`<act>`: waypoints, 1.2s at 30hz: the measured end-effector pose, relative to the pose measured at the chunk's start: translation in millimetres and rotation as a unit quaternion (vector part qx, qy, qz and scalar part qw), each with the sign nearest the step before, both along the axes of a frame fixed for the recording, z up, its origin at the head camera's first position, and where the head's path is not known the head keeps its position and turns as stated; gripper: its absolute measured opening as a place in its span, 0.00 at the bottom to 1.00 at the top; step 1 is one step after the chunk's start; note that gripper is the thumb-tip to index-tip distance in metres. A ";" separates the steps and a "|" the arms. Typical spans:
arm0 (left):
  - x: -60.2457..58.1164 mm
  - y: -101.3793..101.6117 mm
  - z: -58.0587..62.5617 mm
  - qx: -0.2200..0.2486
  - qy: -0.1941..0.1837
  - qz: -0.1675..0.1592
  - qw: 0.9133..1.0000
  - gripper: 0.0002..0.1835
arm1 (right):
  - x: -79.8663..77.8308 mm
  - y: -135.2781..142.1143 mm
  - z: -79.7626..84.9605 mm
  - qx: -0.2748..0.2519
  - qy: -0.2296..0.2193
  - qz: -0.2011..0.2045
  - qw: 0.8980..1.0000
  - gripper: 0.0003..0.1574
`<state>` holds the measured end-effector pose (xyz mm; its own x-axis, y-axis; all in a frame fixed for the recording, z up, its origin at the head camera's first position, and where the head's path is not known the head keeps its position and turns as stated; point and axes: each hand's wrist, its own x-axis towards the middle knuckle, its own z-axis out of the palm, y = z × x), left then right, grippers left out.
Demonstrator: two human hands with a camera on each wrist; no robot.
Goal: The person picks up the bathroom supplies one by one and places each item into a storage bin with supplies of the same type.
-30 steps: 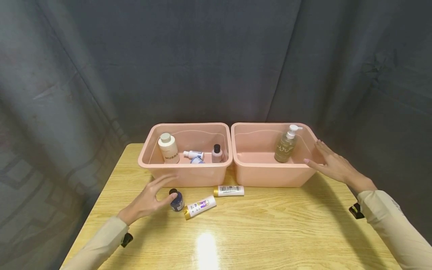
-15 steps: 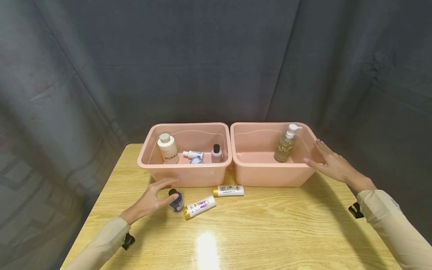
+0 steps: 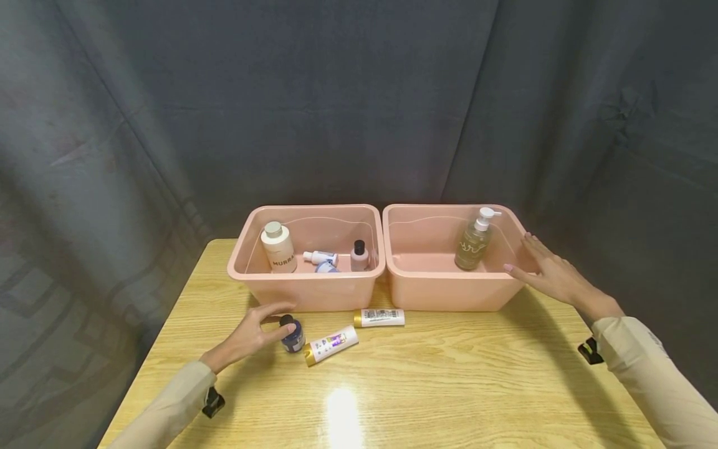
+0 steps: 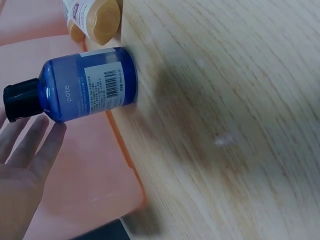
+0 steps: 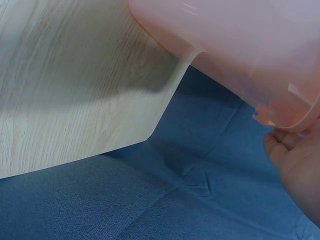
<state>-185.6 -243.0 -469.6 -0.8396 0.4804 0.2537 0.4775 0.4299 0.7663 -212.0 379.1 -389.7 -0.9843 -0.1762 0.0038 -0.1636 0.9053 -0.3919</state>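
My left hand (image 3: 247, 337) is at a small blue bottle (image 3: 293, 340) with a black cap, which stands on the table. The thumb overlaps the bottle's top in the head view, and the long fingers reach out behind it. In the left wrist view, nearly straight fingers (image 4: 47, 142) lie beside the cap and shoulder of the blue bottle (image 4: 75, 102). My right hand (image 3: 561, 280) rests at the right end of the right pink bin (image 3: 449, 293), fingers extended along its rim and thumb over the front corner. Part of that hand (image 5: 305, 165) shows by the rim in the right wrist view.
Two white tubes with gold caps lie on the table, a nearer tube (image 3: 333, 345) and a farther tube (image 3: 381, 317). The left pink bin (image 3: 314, 293) holds a white bottle (image 3: 278, 248) and several small items. A pump bottle (image 3: 473, 244) stands in the right bin.
The fingers of my left hand have come down slightly, closer around the blue bottle. My right hand stays at the bin's rim, and the bottles and tubes have not moved.
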 end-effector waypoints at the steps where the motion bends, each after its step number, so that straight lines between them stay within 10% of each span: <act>1: 0.1 -0.4 -0.4 -0.001 -0.004 0.000 1.000 0.24 | 0.1 0.0 0.0 0.000 -0.001 0.000 1.000 0.60; 36: -3.2 -2.0 -12.5 -0.007 -0.016 0.003 1.000 0.18 | 0.4 0.0 0.8 0.001 -0.008 0.003 1.000 0.61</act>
<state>-188.8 -245.1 -482.1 -0.8506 0.4779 0.2194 0.4492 0.4435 0.7756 -211.6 379.1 -388.9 -0.9832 -0.1820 -0.0115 -0.1630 0.9053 -0.3922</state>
